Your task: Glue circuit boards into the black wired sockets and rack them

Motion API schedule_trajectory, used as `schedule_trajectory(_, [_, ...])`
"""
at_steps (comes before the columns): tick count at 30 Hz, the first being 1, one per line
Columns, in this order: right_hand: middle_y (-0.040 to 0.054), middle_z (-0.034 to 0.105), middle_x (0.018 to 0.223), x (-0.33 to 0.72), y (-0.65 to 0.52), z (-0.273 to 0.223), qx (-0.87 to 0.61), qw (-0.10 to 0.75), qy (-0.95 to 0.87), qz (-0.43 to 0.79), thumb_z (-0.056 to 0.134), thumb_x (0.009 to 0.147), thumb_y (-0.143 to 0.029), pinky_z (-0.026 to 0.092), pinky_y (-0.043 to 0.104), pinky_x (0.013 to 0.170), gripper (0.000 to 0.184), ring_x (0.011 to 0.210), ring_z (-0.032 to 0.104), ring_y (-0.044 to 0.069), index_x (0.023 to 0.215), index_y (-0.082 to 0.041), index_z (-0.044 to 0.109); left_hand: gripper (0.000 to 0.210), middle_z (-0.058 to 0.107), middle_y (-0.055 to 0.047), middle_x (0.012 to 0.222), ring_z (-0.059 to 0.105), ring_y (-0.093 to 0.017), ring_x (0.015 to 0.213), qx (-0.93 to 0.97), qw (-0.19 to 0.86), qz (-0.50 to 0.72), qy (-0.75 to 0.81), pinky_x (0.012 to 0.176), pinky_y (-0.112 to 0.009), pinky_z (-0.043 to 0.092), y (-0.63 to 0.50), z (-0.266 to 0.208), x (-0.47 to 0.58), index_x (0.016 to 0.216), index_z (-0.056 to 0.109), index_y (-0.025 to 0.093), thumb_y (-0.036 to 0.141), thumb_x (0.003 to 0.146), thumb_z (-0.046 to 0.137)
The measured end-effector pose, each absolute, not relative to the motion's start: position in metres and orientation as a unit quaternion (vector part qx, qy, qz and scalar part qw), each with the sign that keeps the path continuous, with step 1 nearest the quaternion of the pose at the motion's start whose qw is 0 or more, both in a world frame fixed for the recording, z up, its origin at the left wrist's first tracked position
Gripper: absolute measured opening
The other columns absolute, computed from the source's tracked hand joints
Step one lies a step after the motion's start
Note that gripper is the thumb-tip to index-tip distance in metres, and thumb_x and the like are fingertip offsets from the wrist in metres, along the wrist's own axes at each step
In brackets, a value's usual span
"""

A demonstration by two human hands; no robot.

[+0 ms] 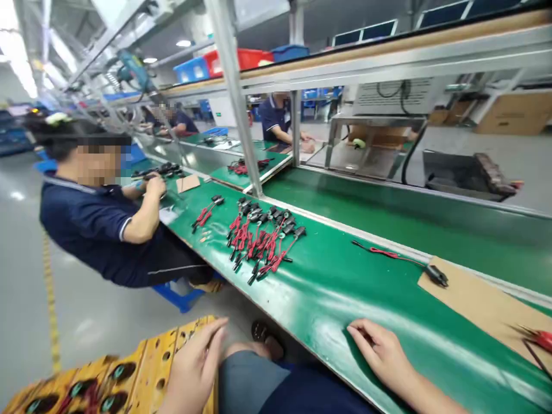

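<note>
My left hand (196, 368) hovers over the near edge of a yellow block with round holes (146, 368), beside my lap. Its fingers are stretched out, thumb alongside, and nothing shows in them. My right hand (383, 353) rests over the green bench top (319, 310) near its front edge. The fingers of that hand are curled with thumb and fingertips together, and I see nothing between them. Beyond it, a black plug with a red and black cable (436, 275) lies partly on a brown cardboard sheet (470, 299).
A pile of black plugs with bundled red cables (259, 241) lies mid-bench; a smaller bundle (207, 211) is farther left. Red-handled pliers (541, 339) lie at the right. A co-worker (99, 224) sits at the left. A metal post (237, 103) rises behind the pile.
</note>
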State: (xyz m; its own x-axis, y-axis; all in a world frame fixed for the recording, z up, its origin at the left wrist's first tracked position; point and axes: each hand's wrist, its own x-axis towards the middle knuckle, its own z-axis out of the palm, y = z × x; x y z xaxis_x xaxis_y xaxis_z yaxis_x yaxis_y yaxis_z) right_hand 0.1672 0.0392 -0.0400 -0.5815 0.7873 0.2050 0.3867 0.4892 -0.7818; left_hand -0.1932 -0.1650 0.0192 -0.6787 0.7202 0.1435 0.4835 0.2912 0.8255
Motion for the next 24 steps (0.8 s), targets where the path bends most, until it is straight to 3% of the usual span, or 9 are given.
schedule_trajectory(2, [0.0043,0.072,0.079,0.178,0.043,-0.048,-0.388,0.290,-0.802,0.350,0.050,0.103,-0.042,0.052,0.029,0.066,0.031,0.069,0.067,0.019,0.092,-0.020,0.069,0.024,0.079,-0.012,0.104,0.072,-0.037,0.100,0.510,0.105,0.439,0.732,0.098,-0.050,0.056,-0.071,0.031,-0.201,0.102,0.081,0.028,0.037,0.083,0.070])
schedule_trajectory(4, [0.0035,0.070,0.077,0.177,0.048,-0.053,-0.401,0.295,-0.793,0.351,0.047,0.105,-0.042,0.051,0.029,0.067,0.032,0.068,0.066,0.018,0.092,-0.021,0.068,0.039,0.073,-0.016,0.121,0.066,-0.035,0.116,0.682,0.033,0.301,0.666,0.105,-0.051,0.051,0.017,0.039,-0.205,0.124,0.074,0.023,0.021,0.094,0.050])
schedule_trajectory(7, [0.0020,0.068,0.074,0.166,0.057,-0.057,-0.395,0.302,-0.796,0.344,0.045,0.105,-0.040,0.049,0.029,0.066,0.032,0.067,0.064,0.018,0.090,-0.021,0.065,0.060,0.052,-0.015,0.154,0.044,-0.035,0.145,0.782,-0.005,0.184,0.595,0.118,-0.057,0.033,0.120,0.043,-0.201,0.141,0.062,0.025,0.002,0.089,0.043])
schedule_trajectory(9, [0.0013,0.067,0.073,0.161,0.060,-0.061,-0.388,0.304,-0.800,0.342,0.045,0.105,-0.038,0.047,0.028,0.065,0.031,0.066,0.064,0.017,0.089,-0.021,0.064,0.067,0.039,-0.014,0.164,0.034,-0.034,0.152,0.844,-0.042,0.060,0.532,0.119,-0.060,0.029,0.164,0.041,-0.194,0.149,0.053,0.027,-0.002,0.090,0.040])
schedule_trajectory(12, [0.0008,0.065,0.072,0.160,0.064,-0.069,-0.372,0.312,-0.805,0.340,0.045,0.105,-0.037,0.046,0.027,0.064,0.030,0.065,0.063,0.016,0.086,-0.021,0.062,0.059,0.050,-0.015,0.155,0.047,-0.030,0.143,0.875,-0.058,-0.022,0.479,0.114,-0.053,0.037,0.197,0.033,-0.183,0.140,0.059,0.025,-0.003,0.091,0.043])
schedule_trajectory(15, [0.0008,0.064,0.070,0.161,0.066,-0.076,-0.351,0.318,-0.813,0.338,0.044,0.105,-0.036,0.046,0.026,0.062,0.031,0.063,0.062,0.016,0.085,-0.021,0.061,0.037,0.066,-0.017,0.129,0.062,-0.028,0.119,0.877,-0.063,-0.053,0.473,0.102,-0.044,0.046,0.204,0.027,-0.176,0.119,0.069,0.018,0.002,0.093,0.049])
schedule_trajectory(20, [0.0026,0.064,0.071,0.158,0.067,-0.072,-0.352,0.314,-0.812,0.343,0.044,0.104,-0.036,0.048,0.028,0.062,0.031,0.064,0.063,0.018,0.085,-0.021,0.064,0.016,0.065,-0.017,0.111,0.062,-0.027,0.100,0.869,-0.073,-0.060,0.486,0.089,-0.040,0.050,0.180,0.041,-0.153,0.090,0.070,0.015,0.009,0.094,0.055])
schedule_trajectory(22, [0.0062,0.068,0.083,0.155,0.067,-0.069,-0.360,0.351,-0.789,0.354,0.047,0.103,-0.039,0.052,0.030,0.065,0.028,0.066,0.063,0.018,0.095,-0.021,0.067,0.017,0.063,-0.017,0.117,0.061,-0.027,0.103,0.866,-0.082,-0.048,0.491,0.090,-0.040,0.051,0.161,0.053,-0.133,0.092,0.069,0.016,0.008,0.094,0.054])
schedule_trajectory(24, [0.0141,0.070,0.113,0.152,0.066,-0.066,-0.377,0.398,-0.748,0.375,0.051,0.101,-0.043,0.057,0.032,0.074,0.032,0.079,0.068,0.020,0.116,-0.020,0.067,0.017,0.060,-0.017,0.125,0.059,-0.027,0.108,0.864,-0.090,-0.030,0.495,0.092,-0.040,0.052,0.139,0.064,-0.107,0.097,0.068,0.017,0.009,0.094,0.054])
